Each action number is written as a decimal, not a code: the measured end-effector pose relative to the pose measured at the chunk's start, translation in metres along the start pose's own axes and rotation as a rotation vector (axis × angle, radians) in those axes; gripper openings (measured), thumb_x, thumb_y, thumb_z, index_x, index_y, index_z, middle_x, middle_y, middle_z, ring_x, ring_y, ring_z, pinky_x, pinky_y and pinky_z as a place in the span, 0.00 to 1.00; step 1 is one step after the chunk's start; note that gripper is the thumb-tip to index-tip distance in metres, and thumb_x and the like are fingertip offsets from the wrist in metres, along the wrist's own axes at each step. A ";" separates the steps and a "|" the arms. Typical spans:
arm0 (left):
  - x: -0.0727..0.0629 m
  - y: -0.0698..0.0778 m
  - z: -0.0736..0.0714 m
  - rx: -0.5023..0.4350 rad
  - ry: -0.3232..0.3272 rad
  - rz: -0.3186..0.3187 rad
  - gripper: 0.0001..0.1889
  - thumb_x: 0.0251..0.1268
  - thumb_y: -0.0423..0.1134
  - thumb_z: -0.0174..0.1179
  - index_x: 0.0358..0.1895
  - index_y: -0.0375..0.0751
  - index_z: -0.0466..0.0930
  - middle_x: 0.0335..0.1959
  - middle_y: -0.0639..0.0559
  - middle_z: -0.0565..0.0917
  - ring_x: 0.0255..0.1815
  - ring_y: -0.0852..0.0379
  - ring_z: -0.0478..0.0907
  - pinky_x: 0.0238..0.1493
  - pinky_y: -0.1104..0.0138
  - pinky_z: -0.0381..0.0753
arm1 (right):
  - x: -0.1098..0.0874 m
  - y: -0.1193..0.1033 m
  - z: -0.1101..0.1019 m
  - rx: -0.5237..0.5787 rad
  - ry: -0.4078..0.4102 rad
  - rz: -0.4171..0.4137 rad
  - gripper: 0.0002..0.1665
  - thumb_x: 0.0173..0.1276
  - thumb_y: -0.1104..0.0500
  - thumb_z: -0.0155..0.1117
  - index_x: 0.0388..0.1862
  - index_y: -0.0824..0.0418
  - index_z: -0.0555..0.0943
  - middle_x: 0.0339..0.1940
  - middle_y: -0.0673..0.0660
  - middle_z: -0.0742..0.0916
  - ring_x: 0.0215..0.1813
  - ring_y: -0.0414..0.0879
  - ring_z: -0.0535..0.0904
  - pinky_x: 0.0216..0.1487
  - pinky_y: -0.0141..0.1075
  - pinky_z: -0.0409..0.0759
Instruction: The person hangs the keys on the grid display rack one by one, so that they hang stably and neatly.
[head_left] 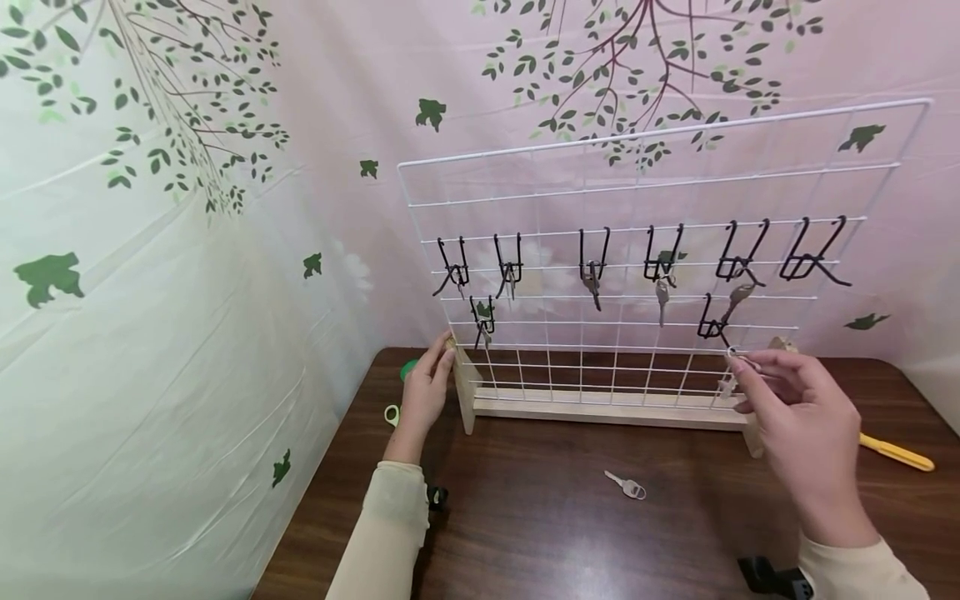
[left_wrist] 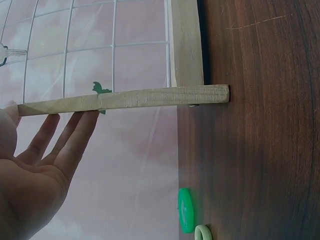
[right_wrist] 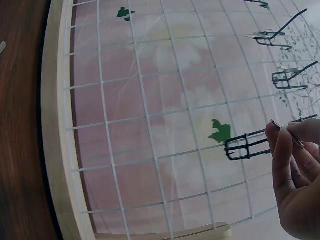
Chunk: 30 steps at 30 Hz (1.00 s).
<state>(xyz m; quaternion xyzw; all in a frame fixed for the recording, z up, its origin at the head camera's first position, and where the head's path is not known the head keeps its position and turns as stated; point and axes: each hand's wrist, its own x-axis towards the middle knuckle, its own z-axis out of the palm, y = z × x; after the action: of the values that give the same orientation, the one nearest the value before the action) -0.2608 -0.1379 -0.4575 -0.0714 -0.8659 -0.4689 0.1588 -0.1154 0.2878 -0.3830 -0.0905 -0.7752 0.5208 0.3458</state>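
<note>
My right hand pinches a small metal key between thumb and fingertips, close to the tip of the lower right black hook. From the right wrist view, the key's thin edge shows between the fingertips; the rest is hidden. My left hand holds the top of the wooden side post of the white wire grid rack, its fingers against the post's edge. Several hooks carry keys, such as a hanging key. Another key lies flat on the table before the rack.
The brown table bears the rack. A yellow-handled tool lies beyond my right wrist. Left of the rack are a round green object and a pale green loop handle. A patterned curtain hangs close behind.
</note>
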 end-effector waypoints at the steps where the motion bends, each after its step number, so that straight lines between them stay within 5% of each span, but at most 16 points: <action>1: 0.000 0.000 0.000 0.001 0.001 0.002 0.24 0.86 0.55 0.53 0.79 0.61 0.74 0.76 0.44 0.80 0.70 0.41 0.83 0.66 0.43 0.85 | 0.001 0.002 0.001 0.002 -0.009 0.016 0.14 0.70 0.65 0.77 0.52 0.58 0.86 0.34 0.25 0.88 0.22 0.26 0.83 0.24 0.20 0.79; 7: 0.000 -0.001 0.000 0.003 0.003 0.019 0.25 0.86 0.53 0.53 0.79 0.57 0.73 0.74 0.42 0.81 0.67 0.40 0.85 0.64 0.43 0.86 | 0.005 0.010 0.004 0.022 -0.093 0.134 0.18 0.74 0.61 0.74 0.52 0.45 0.76 0.34 0.24 0.88 0.23 0.29 0.85 0.30 0.20 0.82; 15: -0.001 0.000 0.000 -0.007 -0.002 0.025 0.26 0.86 0.53 0.53 0.79 0.53 0.73 0.74 0.42 0.81 0.68 0.40 0.84 0.63 0.44 0.86 | 0.012 0.021 0.006 0.031 -0.178 0.170 0.17 0.77 0.54 0.71 0.58 0.45 0.74 0.40 0.23 0.86 0.25 0.30 0.87 0.29 0.23 0.84; 19: 0.000 0.001 0.000 -0.004 -0.004 0.030 0.26 0.86 0.53 0.52 0.80 0.54 0.73 0.75 0.43 0.80 0.71 0.40 0.82 0.66 0.43 0.85 | 0.011 0.027 0.004 -0.043 -0.262 0.167 0.31 0.80 0.48 0.67 0.74 0.59 0.70 0.58 0.50 0.90 0.33 0.21 0.86 0.35 0.19 0.84; 23: 0.000 0.001 -0.001 -0.007 -0.013 0.021 0.26 0.86 0.54 0.52 0.80 0.56 0.73 0.76 0.44 0.79 0.73 0.41 0.80 0.69 0.43 0.83 | 0.004 0.034 0.003 -0.080 -0.335 0.165 0.43 0.84 0.46 0.60 0.82 0.72 0.59 0.74 0.78 0.77 0.43 0.13 0.80 0.40 0.17 0.84; 26: 0.000 0.000 -0.001 -0.004 -0.017 0.017 0.25 0.86 0.55 0.52 0.80 0.58 0.73 0.76 0.44 0.79 0.73 0.41 0.80 0.69 0.43 0.83 | -0.005 0.038 0.002 -0.083 -0.340 0.175 0.43 0.84 0.45 0.59 0.82 0.73 0.58 0.70 0.66 0.83 0.46 0.12 0.78 0.40 0.17 0.84; 30: 0.000 -0.001 -0.001 0.002 -0.006 0.018 0.25 0.86 0.55 0.52 0.79 0.59 0.73 0.76 0.43 0.79 0.73 0.41 0.80 0.70 0.43 0.83 | -0.018 0.040 0.002 -0.057 -0.322 0.183 0.38 0.86 0.47 0.57 0.80 0.71 0.61 0.51 0.31 0.85 0.40 0.19 0.85 0.37 0.20 0.85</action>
<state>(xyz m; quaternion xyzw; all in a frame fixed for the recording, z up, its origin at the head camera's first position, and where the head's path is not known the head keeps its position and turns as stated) -0.2611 -0.1395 -0.4579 -0.0806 -0.8662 -0.4663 0.1607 -0.1125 0.2952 -0.4262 -0.0860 -0.8236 0.5356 0.1657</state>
